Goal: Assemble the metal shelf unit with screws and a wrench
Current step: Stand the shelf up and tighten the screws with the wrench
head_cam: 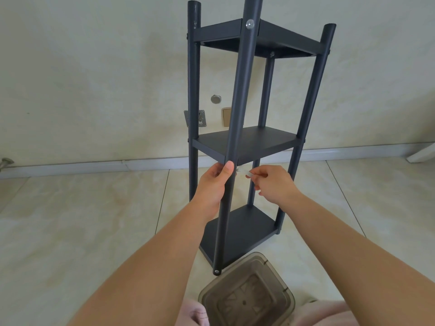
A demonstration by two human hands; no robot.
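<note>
A dark grey metal shelf unit (249, 142) with three shelves and four round posts stands upright on the tiled floor. My left hand (215, 184) grips the near front post just below the middle shelf. My right hand (270, 182) pinches a small silvery wrench (247, 173), its tip at the post where the middle shelf meets it. A silver screw head (250, 24) shows on the front post at the top shelf. Another screw (216, 271) sits at the post's foot.
A translucent brown plastic container (247, 295) sits on the floor right in front of the shelf's base, between my knees. A cream wall with a small metal bracket (200, 118) and a skirting board stand behind the shelf.
</note>
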